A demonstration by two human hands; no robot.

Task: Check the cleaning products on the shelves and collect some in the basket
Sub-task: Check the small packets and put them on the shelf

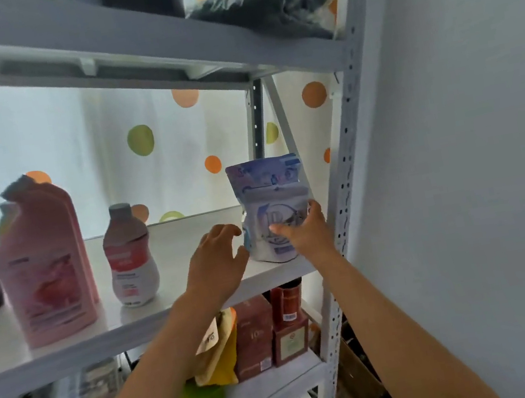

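I have a stand-up pouch [271,209] at the right end of the middle shelf [172,248], close to the front edge and just inside the perforated corner post [345,164]. My right hand [304,230] grips it from the right, thumb across the printed front and fingers curled round the far side. My left hand [217,262] hovers just beside its left edge with the fingers spread and loosely bent, holding nothing; whether the fingertips touch the pouch I cannot tell. I judge this to be the checking step: the pouch stands on the shelf, or is barely lifted, and no basket is in view. The next move calls for a firm pinch on soft film, which will buckle if squeezed, so supporting it from both sides makes sense before turning it to read the label. It looks like glossy flexible plastic, pale blue and white, flat at the sealed top and bulging lower down. Further left on the same shelf stands a small waisted bottle [129,256] with a grey cap, smooth and rigid, and beyond it near the left end a tall pink bottle [42,263] with an angled neck. Red boxes [254,335] and a yellow bag [219,355] sit on the shelf below. A dotted curtain [140,139] hangs behind.
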